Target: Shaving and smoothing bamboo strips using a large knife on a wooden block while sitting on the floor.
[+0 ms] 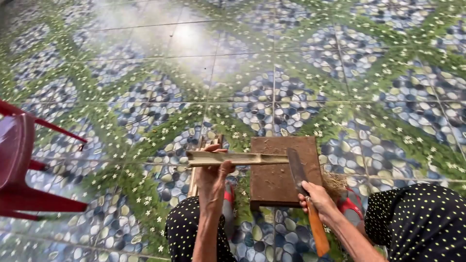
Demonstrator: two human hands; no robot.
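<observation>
Down at the bottom edge, two knees in black cloth with pale dots (pixel 417 218) are framing the scene, and the forearms are reaching out between them. The right hand (pixel 318 196) is wrapping tight around an orange handle, its fingers (pixel 307 190) closed all the way round — and that handle is carrying a broad dark cleaver (pixel 297 167), whose blade is lying across the top of a brown wooden block (pixel 276 187). The blade's far end is meeting a pale split length of bamboo (pixel 238 158), which is stretching sideways from the block's upper edge out to the left. The left hand (pixel 212 177) is gripping the bamboo near its free end, thumb over the top, fingers curled shut underneath. Behind that hand, another pale strip of bamboo (pixel 206 145) is lying on the floor. The block is sitting on a glossy tiled floor (pixel 160 73) patterned with pebbles and little white flowers — and a red plastic chair (pixel 19 165) is standing off at the left edge.
</observation>
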